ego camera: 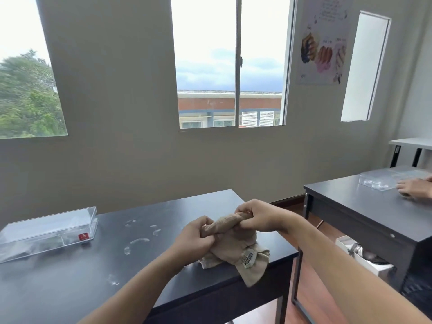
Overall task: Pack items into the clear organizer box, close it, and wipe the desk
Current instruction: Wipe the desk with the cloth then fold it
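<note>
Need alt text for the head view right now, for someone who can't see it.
Both hands, left and right, grip and twist a beige cloth above a dark desk marked with wet smears. A closed clear organizer box sits at the desk's left. Another person's hand rests on a neighbouring desk.

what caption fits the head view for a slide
Both hands, left and right, twist a beige cloth above the streaked dark desk.

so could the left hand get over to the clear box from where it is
Probably yes, once it lets go. The left hand is gripping the beige cloth together with the right hand. The clear box sits further left on the same desk, with only bare desktop and some wet smears between.
</note>
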Available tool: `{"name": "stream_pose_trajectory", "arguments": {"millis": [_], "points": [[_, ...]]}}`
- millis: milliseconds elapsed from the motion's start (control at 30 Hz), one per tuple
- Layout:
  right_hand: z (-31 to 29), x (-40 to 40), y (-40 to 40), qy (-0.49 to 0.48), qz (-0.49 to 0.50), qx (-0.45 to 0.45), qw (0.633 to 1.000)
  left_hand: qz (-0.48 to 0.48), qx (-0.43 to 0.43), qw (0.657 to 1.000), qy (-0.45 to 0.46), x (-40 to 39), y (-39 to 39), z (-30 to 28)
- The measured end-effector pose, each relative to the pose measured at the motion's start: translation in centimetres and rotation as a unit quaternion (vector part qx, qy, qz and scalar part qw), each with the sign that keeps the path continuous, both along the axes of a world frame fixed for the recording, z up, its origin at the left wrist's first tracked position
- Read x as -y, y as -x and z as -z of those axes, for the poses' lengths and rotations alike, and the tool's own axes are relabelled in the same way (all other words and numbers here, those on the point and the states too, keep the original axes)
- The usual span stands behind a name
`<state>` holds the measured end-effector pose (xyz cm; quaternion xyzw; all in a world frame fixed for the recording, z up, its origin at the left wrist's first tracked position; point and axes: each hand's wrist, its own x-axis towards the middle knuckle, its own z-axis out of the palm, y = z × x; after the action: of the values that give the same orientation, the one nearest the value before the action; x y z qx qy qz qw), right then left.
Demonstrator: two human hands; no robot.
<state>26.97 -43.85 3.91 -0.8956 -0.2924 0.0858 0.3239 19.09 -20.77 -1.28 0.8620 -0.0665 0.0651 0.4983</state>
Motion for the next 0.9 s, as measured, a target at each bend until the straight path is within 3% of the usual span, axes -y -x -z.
{"name": "stream_pose_trajectory", "arguments": {"millis": [133, 300, 433, 533, 667, 800, 900], "points": [[-2.0, -2.4, 1.5, -0.053, -0.038, -0.040, 0.997, 0.007, 0.002, 0.998, 0.067, -1.5, 3.2, -2.0], [-3.0, -5.8, 2.1, -0.085, -0.032, -0.061, 0.994, -0.059, 0.025, 0.996, 0.061, -4.6, 4.9, -3.3], [-0.8, -8.7, 2.1, -0.013, -0.002, 0.073, 0.997, -0.142, 0.050, 0.988, -0.041, -7.8, 4.7, -1.6], [1.2, -9.8, 3.0, 0.055, -0.060, 0.162, 0.983, -0.161, 0.044, 0.972, -0.164, -10.6, 5.1, -0.2], [5.4, -10.6, 3.6, 0.138, -0.134, 0.152, 0.970, -0.161, 0.027, 0.936, -0.313, -14.1, 6.6, 0.9], [7.1, -11.2, 3.2, 0.131, -0.124, 0.156, 0.971, -0.186, 0.029, 0.912, -0.364, -17.9, 8.0, 1.3], [7.0, -12.3, 2.2, 0.178, -0.103, 0.140, 0.969, -0.218, 0.047, 0.903, -0.367, -20.4, 9.6, 1.9]]}}
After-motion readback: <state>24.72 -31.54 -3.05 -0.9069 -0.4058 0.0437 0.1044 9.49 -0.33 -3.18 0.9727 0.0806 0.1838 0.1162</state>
